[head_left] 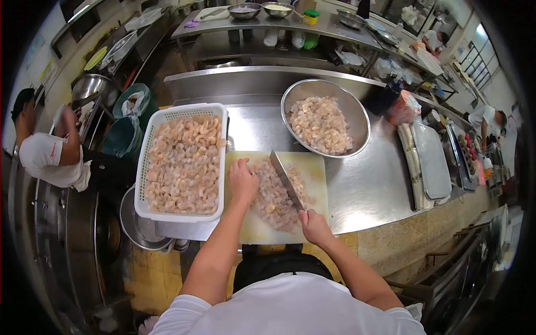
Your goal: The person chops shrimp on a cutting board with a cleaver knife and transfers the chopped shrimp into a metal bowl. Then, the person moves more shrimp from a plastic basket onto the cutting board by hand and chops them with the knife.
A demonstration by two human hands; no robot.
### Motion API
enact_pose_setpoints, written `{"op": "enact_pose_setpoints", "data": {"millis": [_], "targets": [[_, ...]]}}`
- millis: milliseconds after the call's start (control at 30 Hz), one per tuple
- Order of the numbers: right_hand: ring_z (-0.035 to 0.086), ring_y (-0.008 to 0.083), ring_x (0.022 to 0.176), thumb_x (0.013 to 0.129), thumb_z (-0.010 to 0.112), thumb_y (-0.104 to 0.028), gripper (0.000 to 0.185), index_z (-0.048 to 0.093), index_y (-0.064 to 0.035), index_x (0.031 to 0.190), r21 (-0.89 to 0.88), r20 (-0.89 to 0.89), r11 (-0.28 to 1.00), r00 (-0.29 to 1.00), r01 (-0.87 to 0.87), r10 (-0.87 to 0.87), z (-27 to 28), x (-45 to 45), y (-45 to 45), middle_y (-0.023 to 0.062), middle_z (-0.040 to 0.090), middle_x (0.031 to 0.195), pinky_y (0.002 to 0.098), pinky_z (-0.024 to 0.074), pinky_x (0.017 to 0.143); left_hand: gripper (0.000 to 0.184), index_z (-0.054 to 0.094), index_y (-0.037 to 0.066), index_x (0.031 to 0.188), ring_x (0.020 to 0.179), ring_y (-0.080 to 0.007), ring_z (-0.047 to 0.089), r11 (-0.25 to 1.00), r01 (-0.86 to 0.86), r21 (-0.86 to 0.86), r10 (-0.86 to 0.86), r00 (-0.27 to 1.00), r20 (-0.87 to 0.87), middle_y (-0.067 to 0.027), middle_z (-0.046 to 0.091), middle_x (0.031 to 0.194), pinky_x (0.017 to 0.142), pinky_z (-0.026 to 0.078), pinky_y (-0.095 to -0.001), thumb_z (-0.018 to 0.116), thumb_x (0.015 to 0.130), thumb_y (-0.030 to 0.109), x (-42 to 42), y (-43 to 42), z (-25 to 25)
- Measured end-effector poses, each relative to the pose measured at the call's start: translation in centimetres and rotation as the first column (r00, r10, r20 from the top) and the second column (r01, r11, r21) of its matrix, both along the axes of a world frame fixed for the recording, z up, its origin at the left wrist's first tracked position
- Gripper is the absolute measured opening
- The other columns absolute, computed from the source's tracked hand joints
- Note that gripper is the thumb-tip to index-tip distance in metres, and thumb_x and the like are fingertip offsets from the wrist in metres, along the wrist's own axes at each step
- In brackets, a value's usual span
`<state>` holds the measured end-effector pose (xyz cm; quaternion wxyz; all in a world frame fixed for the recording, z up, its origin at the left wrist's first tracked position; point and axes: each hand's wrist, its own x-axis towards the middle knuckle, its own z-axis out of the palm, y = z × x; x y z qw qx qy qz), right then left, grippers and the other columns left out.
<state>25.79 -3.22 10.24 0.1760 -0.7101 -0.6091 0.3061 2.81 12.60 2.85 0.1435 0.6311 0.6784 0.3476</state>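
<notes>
Holds the knife (287, 180) near the centre of the frame in the right hand (315, 226), clamped round the handle, blade slanting up and leftward over the loose pile of shrimp (269, 196). Rests the left hand (243, 181) against the pile's left edge, fingers loosely bent and apart from the thumb, clamped on nothing visible. Seems stiff and fairly heavy in the blade, so best gripped well back on the handle, clear of the edge. Looks wet, soft and slippery in the pile, light by the piece, likely to slide or squash under a hard pinch; better gathered from the side with a cupped palm. Sits on a pale cutting board (317, 167), flat on the shiny steel table (363, 192). Shows more shrimp left of centre in a white plastic basket (181, 217), probably heavy and best lifted by both rims, and above centre in a steel bowl (362, 124), smooth-walled and perhaps slick to hold. Opens out into a working kitchen: yellowish floor tiles (153, 276) at lower left, green bins (134, 103) at upper left, a back counter (218, 23) along the top, a co-worker (53, 156) at far left, lidded trays (432, 162) at right.
</notes>
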Motion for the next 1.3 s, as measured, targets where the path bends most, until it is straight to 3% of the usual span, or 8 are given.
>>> {"op": "enact_pose_setpoints", "data": {"millis": [100, 300, 400, 600, 700, 1033, 1133, 1300], "targets": [[0.065, 0.0566, 0.086, 0.110, 0.055, -0.037, 0.047, 0.064, 0.0066, 0.094, -0.019, -0.116, 0.999, 0.993, 0.035, -0.037, 1.2, 0.9, -0.6, 0.0362, 0.067, 0.087, 0.0567, 0.0508, 0.074, 0.030, 0.071, 0.006, 0.117, 0.121, -0.0381, 0.058, 0.999, 0.028, -0.023, -0.029, 0.999, -0.044, -0.0176, 0.065, 0.122, 0.105, 0.045, -0.0499, 0.070, 0.088, 0.013, 0.8, 1.2, 0.0], [0.061, 0.0213, 0.052, 0.112, 0.051, -0.041, 0.048, 0.063, 0.0031, 0.096, -0.053, -0.282, 0.993, 0.952, 0.107, -0.118, 3.3, 3.6, -1.9, 0.0123, 0.061, 0.066, 0.0381, 0.0501, 0.048, 0.024, 0.078, 0.009, 0.109, 0.117, -0.0372, 0.060, 0.930, 0.321, -0.177, -0.341, 0.935, -0.094, -0.0128, 0.070, 0.113, 0.105, 0.045, -0.0528, 0.071, 0.088, 0.018, 1.0, -0.4, 0.4], [0.054, 0.0100, 0.048, 0.113, 0.048, -0.043, 0.047, 0.061, -0.0008, 0.100, -0.184, -0.397, 0.974, 0.897, 0.131, -0.196, 5.7, 3.8, -1.8, 0.0026, 0.055, 0.066, 0.0289, 0.0448, 0.042, 0.030, 0.077, 0.008, 0.117, 0.124, -0.0383, 0.059, 0.866, 0.486, -0.115, -0.459, 0.865, 0.200, -0.0156, 0.071, 0.123, 0.111, 0.044, -0.0528, 0.071, 0.090, 0.019, 1.3, -4.5, 0.9], [0.058, 0.0144, 0.048, 0.114, 0.047, -0.044, 0.049, 0.062, 0.0002, 0.096, -0.390, -0.537, 0.909, 0.767, 0.145, -0.352, 7.4, 2.2, -2.2, 0.0058, 0.058, 0.065, 0.0337, 0.0471, 0.043, 0.068, 0.044, -0.001, 0.157, 0.156, -0.0439, 0.033, 0.800, 0.576, 0.168, -0.586, 0.810, 0.016, -0.0254, 0.043, 0.163, 0.127, 0.022, -0.0601, 0.062, 0.098, 0.028, 5.5, -11.9, 5.5], [0.057, 0.0125, 0.048, 0.114, 0.046, -0.044, 0.049, 0.061, -0.0004, 0.099, -0.383, -0.533, 0.913, 0.774, 0.140, -0.342, 7.5, 1.7, -3.1, 0.0037, 0.057, 0.065, 0.0321, 0.0464, 0.043, 0.077, 0.030, -0.003, 0.164, 0.161, -0.0453, 0.022, 0.845, 0.521, -0.123, -0.529, 0.848, -0.041, -0.0260, 0.032, 0.170, 0.128, 0.014, -0.0634, 0.059, 0.101, 0.032, 5.5, -11.9, 2.4], [0.068, 0.0490, 0.077, 0.102, 0.067, -0.031, 0.034, 0.063, 0.0026, 0.096, 0.191, 0.095, 0.982, 0.996, -0.014, -0.005, 4.4, 7.3, 0.1, 0.0284, 0.069, 0.081, 0.0559, 0.0527, 0.069, 0.054, 0.055, -0.008, 0.144, 0.142, -0.0481, 0.044, 0.998, 0.063, -0.001, -0.063, 0.998, -0.026, -0.0266, 0.048, 0.157, 0.122, 0.032, -0.0551, 0.059, 0.104, 0.029, -1.0, -4.0, -0.6], [0.067, 0.0542, 0.085, 0.103, 0.064, -0.033, 0.036, 0.063, 0.0021, 0.095, 0.112, 0.303, 0.992, 0.953, -0.066, 0.030, -0.1, 7.8, 1.9, 0.0309, 0.070, 0.087, 0.0609, 0.0537, 0.075, 0.052, 0.057, -0.008, 0.142, 0.144, -0.0462, 0.045, 0.995, 0.102, -0.011, -0.102, 0.995, -0.012, -0.0269, 0.051, 0.155, 0.123, 0.033, -0.0521, 0.058, 0.104, 0.028, -1.6, -3.3, -2.5], [0.068, 0.0544, 0.084, 0.103, 0.062, -0.039, 0.042, 0.064, 0.0021, 0.095, -0.117, 0.277, 0.981, 0.943, -0.155, 0.182, 1.3, 7.3, -2.1, 0.0310, 0.070, 0.085, 0.0615, 0.0547, 0.077, 0.049, 0.059, -0.007, 0.142, 0.140, -0.0413, 0.053, 0.993, 0.109, 0.043, -0.115, 0.981, 0.154, -0.0255, 0.058, 0.149, 0.120, 0.040, -0.0469, 0.059, 0.106, 0.026, -1.5, -5.3, -2.1]]}}
